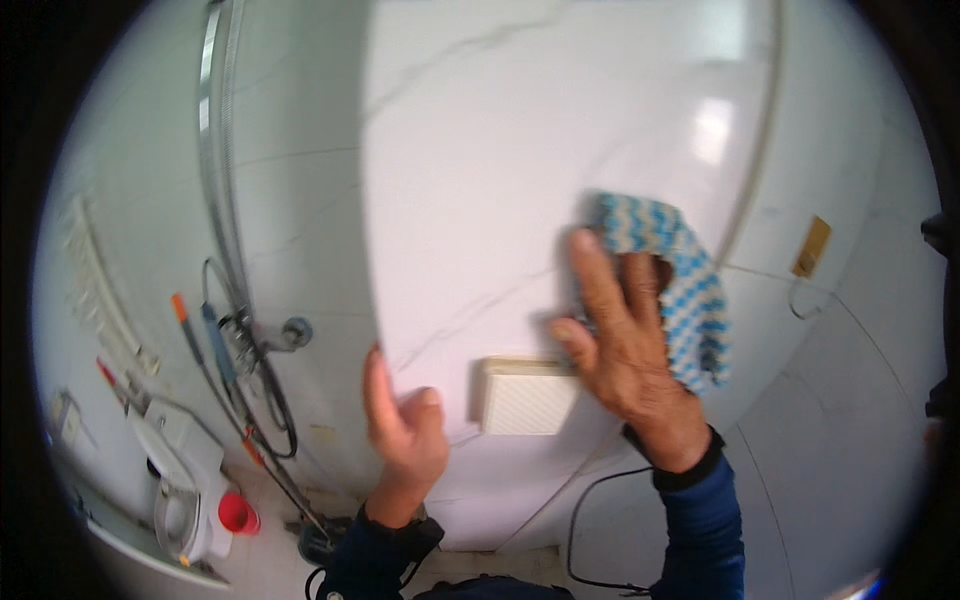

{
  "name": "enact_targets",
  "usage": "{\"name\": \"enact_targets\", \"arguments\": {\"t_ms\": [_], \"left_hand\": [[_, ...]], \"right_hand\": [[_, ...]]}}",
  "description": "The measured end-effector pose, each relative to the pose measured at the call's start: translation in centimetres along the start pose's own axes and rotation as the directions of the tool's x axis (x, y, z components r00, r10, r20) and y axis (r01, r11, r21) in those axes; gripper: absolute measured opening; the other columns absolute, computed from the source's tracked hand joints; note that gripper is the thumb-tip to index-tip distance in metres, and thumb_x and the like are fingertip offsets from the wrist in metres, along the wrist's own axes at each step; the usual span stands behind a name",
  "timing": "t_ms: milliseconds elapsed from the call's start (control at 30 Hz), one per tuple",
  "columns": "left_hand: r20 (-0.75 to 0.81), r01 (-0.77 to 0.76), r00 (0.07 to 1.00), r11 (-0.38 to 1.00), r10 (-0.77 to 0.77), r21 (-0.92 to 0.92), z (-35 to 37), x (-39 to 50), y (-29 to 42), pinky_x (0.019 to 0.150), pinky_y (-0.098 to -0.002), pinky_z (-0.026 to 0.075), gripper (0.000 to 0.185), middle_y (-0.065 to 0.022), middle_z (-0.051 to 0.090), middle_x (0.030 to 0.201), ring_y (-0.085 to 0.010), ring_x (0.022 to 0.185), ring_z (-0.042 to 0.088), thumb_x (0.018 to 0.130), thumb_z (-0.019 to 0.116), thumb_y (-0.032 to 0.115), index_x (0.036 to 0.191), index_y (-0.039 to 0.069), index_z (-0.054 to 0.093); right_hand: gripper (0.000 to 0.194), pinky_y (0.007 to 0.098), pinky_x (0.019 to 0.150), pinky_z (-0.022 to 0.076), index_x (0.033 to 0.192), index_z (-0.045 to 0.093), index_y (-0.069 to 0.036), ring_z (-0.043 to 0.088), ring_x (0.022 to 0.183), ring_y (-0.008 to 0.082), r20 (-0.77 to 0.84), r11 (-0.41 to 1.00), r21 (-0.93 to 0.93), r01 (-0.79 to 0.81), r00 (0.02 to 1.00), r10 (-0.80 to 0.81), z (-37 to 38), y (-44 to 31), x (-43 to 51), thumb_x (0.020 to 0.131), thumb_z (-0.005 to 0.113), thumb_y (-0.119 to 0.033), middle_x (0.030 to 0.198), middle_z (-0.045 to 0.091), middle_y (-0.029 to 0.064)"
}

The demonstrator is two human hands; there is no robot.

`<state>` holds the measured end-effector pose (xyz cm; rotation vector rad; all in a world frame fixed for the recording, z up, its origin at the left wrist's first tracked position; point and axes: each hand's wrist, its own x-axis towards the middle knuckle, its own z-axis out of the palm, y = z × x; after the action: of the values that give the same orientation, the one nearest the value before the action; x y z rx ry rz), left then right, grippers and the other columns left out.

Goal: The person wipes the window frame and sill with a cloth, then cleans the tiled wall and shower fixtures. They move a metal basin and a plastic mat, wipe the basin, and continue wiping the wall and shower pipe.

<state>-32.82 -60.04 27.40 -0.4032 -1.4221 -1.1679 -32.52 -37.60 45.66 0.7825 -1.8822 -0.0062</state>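
Observation:
My right hand (634, 352) presses a blue-and-white patterned cloth (694, 292) against a white tiled wall face (480, 187) with grey marble veining. Part of the cloth shows between and beyond the fingers. Lower down, my left hand (409, 435) rests at the left edge of this wall face, with the thumb apart from the index finger. Its other fingers are mostly hidden. Between my two hands a small cream box (529, 397) with a ribbed front stands out from the wall, just below my right thumb.
To the left are a shower rail (206, 112), shower hose (229, 135), mixer tap (281, 335) and leaning long-handled tools (199, 352). Beyond them stand a white toilet (184, 495) and red bucket (238, 514). A black cable (577, 517) hangs low; a brass-coloured plate (811, 247) is at right.

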Motion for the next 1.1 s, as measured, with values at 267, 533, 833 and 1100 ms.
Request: {"name": "enact_targets", "arguments": {"t_ms": [267, 533, 833, 1100], "left_hand": [[-0.009, -0.021, 1.000, 1.000, 0.022, 0.018, 0.6, 0.8, 0.1, 0.113, -0.0427, 0.039, 0.063, -0.0297, 0.040, 0.153, -0.0343, 0.136, 0.048, 0.098, 0.054, 0.005, 0.153, -0.013, 0.028], [0.074, -0.037, 0.997, 0.998, 0.033, 0.056, -0.3, 0.4, 0.1, 0.120, -0.0429, 0.029, 0.063, -0.0338, 0.033, 0.158, -0.0355, 0.145, 0.038, 0.102, 0.050, 0.002, 0.155, -0.014, 0.021], [-0.044, -0.042, 0.998, 0.999, 0.042, 0.013, 0.7, 0.7, 0.1, 0.112, -0.0429, 0.040, 0.063, -0.0299, 0.043, 0.150, -0.0356, 0.133, 0.050, 0.094, 0.055, -0.001, 0.151, -0.016, 0.031], [-0.026, 0.024, 0.999, 0.998, -0.025, -0.065, 0.3, 0.4, 0.0, 0.115, -0.0429, 0.037, 0.062, -0.0289, 0.040, 0.153, -0.0352, 0.137, 0.047, 0.101, 0.054, 0.006, 0.152, -0.015, 0.028]], "right_hand": [[0.074, 0.0363, 0.088, 0.0497, 0.157, 0.044, -0.016, 0.060, 0.106, 0.0273, -0.092, 0.999, 0.016, 0.040, 0.995, -0.038, 0.2, 1.1, -0.1, 0.093, 0.071, -0.042, 0.125, 0.063, 0.0156], [0.075, 0.0544, 0.100, 0.0414, 0.152, 0.047, -0.006, 0.049, 0.118, 0.0411, -0.156, 0.989, -0.088, -0.122, 0.982, 0.107, 0.0, 3.1, -4.5, 0.093, 0.070, -0.045, 0.141, 0.049, 0.0242], [0.070, 0.0554, 0.101, 0.0375, 0.150, 0.045, 0.005, 0.045, 0.112, 0.0414, -0.238, 0.993, -0.082, -0.086, 0.969, 0.064, -0.3, 6.2, -1.7, 0.097, 0.067, -0.035, 0.138, 0.048, 0.0271], [0.066, 0.0542, 0.095, 0.0396, 0.137, 0.055, 0.010, 0.047, 0.100, 0.0412, -0.003, 0.987, -0.116, -0.115, 0.993, 0.115, 7.2, -0.7, -17.7, 0.097, 0.066, -0.042, 0.130, 0.052, 0.0292]]}}
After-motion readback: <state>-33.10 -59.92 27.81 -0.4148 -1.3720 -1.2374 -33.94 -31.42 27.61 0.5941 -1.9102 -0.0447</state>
